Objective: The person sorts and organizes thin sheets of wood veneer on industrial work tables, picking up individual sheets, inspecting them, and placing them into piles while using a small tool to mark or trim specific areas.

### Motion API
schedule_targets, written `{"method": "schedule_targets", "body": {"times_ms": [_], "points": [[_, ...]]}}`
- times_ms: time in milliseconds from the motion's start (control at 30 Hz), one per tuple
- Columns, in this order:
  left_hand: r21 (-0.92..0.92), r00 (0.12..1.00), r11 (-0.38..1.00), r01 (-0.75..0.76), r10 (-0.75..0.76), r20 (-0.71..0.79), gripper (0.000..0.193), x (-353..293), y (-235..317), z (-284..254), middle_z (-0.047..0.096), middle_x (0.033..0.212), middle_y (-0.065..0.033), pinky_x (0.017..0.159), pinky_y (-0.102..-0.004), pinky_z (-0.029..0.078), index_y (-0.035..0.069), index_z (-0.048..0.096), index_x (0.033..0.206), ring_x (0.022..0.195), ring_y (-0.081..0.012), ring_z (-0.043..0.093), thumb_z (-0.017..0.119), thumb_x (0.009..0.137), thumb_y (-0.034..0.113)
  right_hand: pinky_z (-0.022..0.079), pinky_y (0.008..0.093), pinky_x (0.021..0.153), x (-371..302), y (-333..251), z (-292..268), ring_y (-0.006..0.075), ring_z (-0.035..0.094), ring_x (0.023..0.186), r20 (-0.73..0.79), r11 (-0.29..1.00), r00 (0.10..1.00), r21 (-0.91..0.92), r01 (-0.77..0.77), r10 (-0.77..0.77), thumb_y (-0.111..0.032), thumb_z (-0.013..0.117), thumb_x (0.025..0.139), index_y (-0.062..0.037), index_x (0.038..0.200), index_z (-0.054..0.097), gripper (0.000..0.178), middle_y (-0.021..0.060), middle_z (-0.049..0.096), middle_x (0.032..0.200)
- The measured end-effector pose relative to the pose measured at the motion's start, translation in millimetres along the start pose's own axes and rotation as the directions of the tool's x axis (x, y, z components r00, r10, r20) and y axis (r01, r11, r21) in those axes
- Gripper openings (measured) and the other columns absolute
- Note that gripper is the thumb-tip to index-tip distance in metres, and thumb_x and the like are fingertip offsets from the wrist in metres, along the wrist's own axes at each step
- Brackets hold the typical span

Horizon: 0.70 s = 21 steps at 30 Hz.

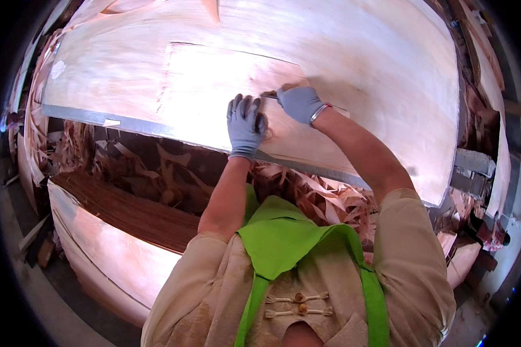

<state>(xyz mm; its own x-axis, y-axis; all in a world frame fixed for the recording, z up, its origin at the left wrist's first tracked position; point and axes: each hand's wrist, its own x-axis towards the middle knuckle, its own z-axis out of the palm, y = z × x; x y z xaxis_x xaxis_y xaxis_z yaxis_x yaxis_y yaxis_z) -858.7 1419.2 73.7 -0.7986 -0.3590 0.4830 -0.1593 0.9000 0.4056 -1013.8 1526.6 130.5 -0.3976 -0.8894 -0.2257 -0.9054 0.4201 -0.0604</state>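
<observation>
A thin, pale wood veneer sheet (pixel 208 75) with a ragged left edge lies on a larger veneer surface (pixel 382 87) on the table. My left hand (pixel 245 127), in a grey glove with dark fingertips, rests flat on the sheet near the table's front edge, fingers stretched forward. Just to its right, my right hand (pixel 299 104), gloved alike, is closed and pressed low against the veneer. Something small and dark shows at its fingers; its kind cannot be made out. A straight cut or edge runs from there to the right, partly beneath my right wrist.
A grey metal edge (pixel 150 128) borders the table's front. Below it lie heaps of veneer scraps (pixel 341 199). A thick stack of brown veneer sheets (pixel 121 208) stands at the near left. One loose strip (pixel 211 8) lies at the far edge, and more veneer hangs at the right.
</observation>
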Motion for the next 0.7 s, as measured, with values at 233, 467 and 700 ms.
{"method": "schedule_targets", "body": {"times_ms": [233, 467, 700], "points": [[0.064, 0.999, 0.997, -0.033, 0.033, 0.002, 0.039, 0.6, 4.8, 2.4, 0.049, 0.121, -0.0152, 0.103, -0.0522, 0.03, 0.02, 0.059, 0.117, 0.119, -0.0379, 0.041, 0.059, 0.078, 0.023, 0.05, 0.0474, 0.057, -106.9, 55.5, 28.7, 0.0363, 0.063, 0.066, -0.111, 0.968, 0.968, 0.137, -0.211, 0.226, -0.022, 0.046, 0.089, -0.0038, 0.094, 0.052, 0.019, 0.0195, 0.063, 0.073], [0.086, 0.999, 0.996, -0.036, 0.035, 0.006, 0.039, 0.4, 7.5, 4.6, 0.05, 0.121, -0.0167, 0.103, -0.053, 0.029, 0.018, 0.059, 0.115, 0.119, -0.0391, 0.041, 0.059, 0.077, 0.022, 0.048, 0.051, 0.061, -199.6, 16.9, 65.6, 0.0406, 0.062, 0.073, 0.155, 0.659, 0.709, 0.276, -0.7, 0.688, -0.02, 0.043, 0.088, -0.0034, 0.099, 0.049, 0.021, 0.0239, 0.063, 0.077], [0.087, 0.998, 0.995, -0.057, 0.06, -0.032, 0.038, -1.0, 3.0, 6.2, 0.049, 0.123, -0.016, 0.103, -0.0532, 0.028, 0.016, 0.058, 0.114, 0.121, -0.0376, 0.04, 0.058, 0.077, 0.023, 0.048, 0.0519, 0.062, -270.6, -1.2, 95.4, 0.0404, 0.063, 0.073, 0.158, 0.562, 0.6, 0.228, -0.795, 0.784, -0.023, 0.04, 0.09, -0.0061, 0.103, 0.049, 0.023, 0.0224, 0.064, 0.078]]}}
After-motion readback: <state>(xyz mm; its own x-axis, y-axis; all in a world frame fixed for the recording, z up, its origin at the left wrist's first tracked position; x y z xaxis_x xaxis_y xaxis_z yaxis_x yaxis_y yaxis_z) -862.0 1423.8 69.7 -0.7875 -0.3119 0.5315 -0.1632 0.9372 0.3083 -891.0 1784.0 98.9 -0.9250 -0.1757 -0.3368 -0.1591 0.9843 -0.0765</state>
